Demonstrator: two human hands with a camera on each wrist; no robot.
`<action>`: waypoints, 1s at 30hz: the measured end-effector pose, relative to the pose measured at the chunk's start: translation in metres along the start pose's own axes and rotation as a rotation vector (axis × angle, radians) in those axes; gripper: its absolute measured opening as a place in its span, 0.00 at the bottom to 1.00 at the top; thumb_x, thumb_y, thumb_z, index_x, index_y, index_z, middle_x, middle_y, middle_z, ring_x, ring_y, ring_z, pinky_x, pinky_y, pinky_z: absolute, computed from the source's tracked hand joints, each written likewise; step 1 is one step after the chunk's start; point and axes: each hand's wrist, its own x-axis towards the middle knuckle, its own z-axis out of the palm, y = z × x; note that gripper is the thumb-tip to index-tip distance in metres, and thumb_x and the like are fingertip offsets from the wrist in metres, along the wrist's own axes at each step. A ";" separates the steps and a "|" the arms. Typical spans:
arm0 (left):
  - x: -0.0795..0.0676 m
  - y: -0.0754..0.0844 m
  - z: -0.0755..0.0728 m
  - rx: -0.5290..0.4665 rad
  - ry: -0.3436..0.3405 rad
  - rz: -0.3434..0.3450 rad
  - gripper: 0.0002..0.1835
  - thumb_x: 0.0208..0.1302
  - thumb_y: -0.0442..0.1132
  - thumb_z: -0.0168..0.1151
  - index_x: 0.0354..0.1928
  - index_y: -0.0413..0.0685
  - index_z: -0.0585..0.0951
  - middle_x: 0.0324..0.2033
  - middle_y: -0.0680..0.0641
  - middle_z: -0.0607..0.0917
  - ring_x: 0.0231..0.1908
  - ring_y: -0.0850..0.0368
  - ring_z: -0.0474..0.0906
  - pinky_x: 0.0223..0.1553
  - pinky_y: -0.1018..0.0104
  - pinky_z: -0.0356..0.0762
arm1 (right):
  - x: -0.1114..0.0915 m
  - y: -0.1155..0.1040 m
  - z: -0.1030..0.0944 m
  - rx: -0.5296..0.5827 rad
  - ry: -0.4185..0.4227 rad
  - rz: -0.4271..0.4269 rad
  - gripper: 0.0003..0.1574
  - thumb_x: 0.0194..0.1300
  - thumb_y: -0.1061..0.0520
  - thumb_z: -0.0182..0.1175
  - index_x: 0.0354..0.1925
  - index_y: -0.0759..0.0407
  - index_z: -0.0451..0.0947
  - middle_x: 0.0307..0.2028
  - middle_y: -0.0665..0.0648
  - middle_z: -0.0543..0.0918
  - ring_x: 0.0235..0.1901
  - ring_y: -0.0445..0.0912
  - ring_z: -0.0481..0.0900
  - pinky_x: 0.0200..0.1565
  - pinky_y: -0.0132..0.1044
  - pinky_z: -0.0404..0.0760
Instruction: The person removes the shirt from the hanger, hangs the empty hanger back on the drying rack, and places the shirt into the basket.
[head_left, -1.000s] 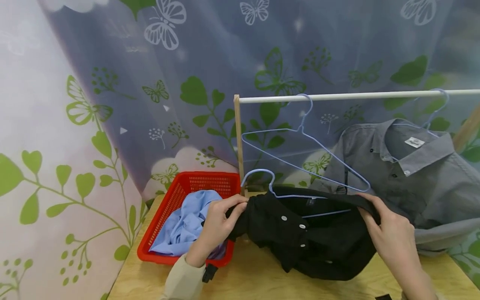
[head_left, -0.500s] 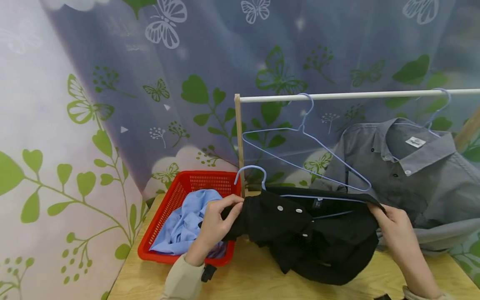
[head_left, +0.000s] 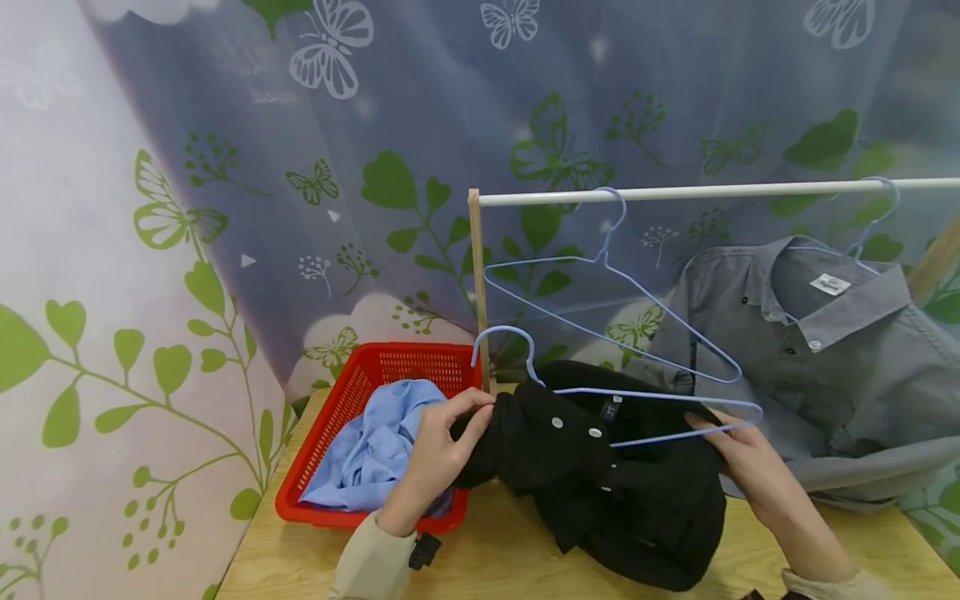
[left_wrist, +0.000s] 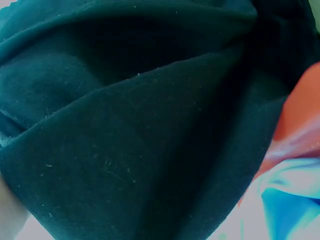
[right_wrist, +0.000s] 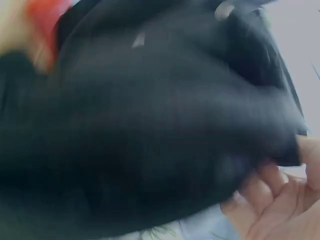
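A black shirt (head_left: 652, 492) with light buttons is held up above the table, a blue wire hanger (head_left: 667, 397) partly inside its neck. My left hand (head_left: 442, 446) pinches the shirt at its left shoulder, beside the hanger's hook. At the other side my right hand (head_left: 742, 458) grips the shirt's edge, close to the hanger's bare right end. In the right wrist view, blurred black cloth lies between the thumb and fingers of the right hand (right_wrist: 275, 195). Black fabric (left_wrist: 140, 145) fills most of the left wrist view and hides the left fingertips.
A red basket (head_left: 300, 467) with a light blue garment (head_left: 375, 442) stands on the wooden table (head_left: 517, 550) at left. Behind, a white rail (head_left: 690, 192) carries a bare blue hanger (head_left: 600, 260) and a grey shirt (head_left: 847, 350) on a hanger.
My right hand first moved right with the shirt's edge, then back left and slightly down. The hanger's right end, covered before, now shows outside the cloth. The left hand barely moved.
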 end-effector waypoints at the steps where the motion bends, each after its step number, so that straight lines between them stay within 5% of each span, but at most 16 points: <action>1: 0.001 0.000 0.001 0.010 0.006 -0.013 0.08 0.70 0.27 0.60 0.43 0.45 0.85 0.34 0.48 0.88 0.35 0.58 0.84 0.41 0.66 0.83 | 0.000 -0.002 0.003 -0.127 0.039 -0.041 0.17 0.79 0.51 0.54 0.61 0.42 0.78 0.42 0.33 0.82 0.40 0.29 0.79 0.41 0.28 0.78; 4: 0.002 0.001 0.002 0.038 0.021 -0.041 0.07 0.71 0.28 0.60 0.43 0.46 0.85 0.35 0.49 0.89 0.37 0.58 0.85 0.41 0.65 0.83 | -0.002 -0.007 0.011 -0.414 0.150 -0.245 0.37 0.71 0.57 0.65 0.73 0.53 0.65 0.50 0.34 0.79 0.45 0.24 0.75 0.42 0.24 0.76; 9: 0.002 -0.002 0.002 0.048 0.041 -0.067 0.08 0.72 0.29 0.58 0.42 0.45 0.85 0.37 0.48 0.89 0.38 0.58 0.86 0.43 0.64 0.83 | -0.008 -0.010 0.014 -0.461 0.280 -0.597 0.60 0.54 0.69 0.74 0.78 0.57 0.56 0.63 0.44 0.76 0.59 0.26 0.72 0.54 0.19 0.71; 11: 0.001 -0.003 0.001 0.047 0.042 -0.073 0.08 0.72 0.28 0.58 0.42 0.45 0.85 0.36 0.48 0.89 0.38 0.58 0.85 0.43 0.64 0.83 | -0.012 -0.011 0.012 -0.419 0.303 -0.700 0.54 0.55 0.68 0.73 0.75 0.64 0.59 0.62 0.48 0.78 0.60 0.30 0.74 0.57 0.20 0.70; 14: 0.001 -0.003 0.001 0.066 0.032 -0.066 0.08 0.72 0.28 0.58 0.42 0.44 0.85 0.36 0.48 0.89 0.37 0.59 0.85 0.41 0.64 0.83 | -0.017 -0.015 0.009 -0.389 0.349 -0.789 0.32 0.67 0.66 0.65 0.66 0.71 0.70 0.54 0.48 0.84 0.55 0.32 0.80 0.54 0.21 0.72; 17: 0.000 -0.003 0.001 0.095 0.014 -0.051 0.07 0.71 0.29 0.60 0.43 0.44 0.85 0.37 0.48 0.89 0.36 0.59 0.85 0.41 0.64 0.83 | -0.017 -0.022 0.013 -0.479 0.405 -0.870 0.16 0.75 0.62 0.58 0.55 0.69 0.81 0.44 0.48 0.88 0.46 0.31 0.82 0.48 0.19 0.72; 23: 0.001 -0.001 0.008 0.122 -0.024 -0.022 0.05 0.70 0.31 0.62 0.43 0.43 0.86 0.36 0.48 0.89 0.37 0.57 0.86 0.44 0.62 0.84 | -0.003 -0.043 0.038 -0.885 0.505 -1.123 0.29 0.76 0.38 0.53 0.39 0.58 0.89 0.29 0.52 0.84 0.31 0.45 0.79 0.33 0.31 0.75; 30: -0.001 0.003 0.021 0.131 -0.097 -0.024 0.05 0.69 0.32 0.64 0.44 0.43 0.86 0.39 0.47 0.90 0.40 0.57 0.87 0.47 0.63 0.84 | 0.010 -0.051 0.059 -1.141 0.551 -1.329 0.30 0.78 0.41 0.51 0.25 0.59 0.79 0.23 0.56 0.76 0.21 0.52 0.74 0.22 0.45 0.74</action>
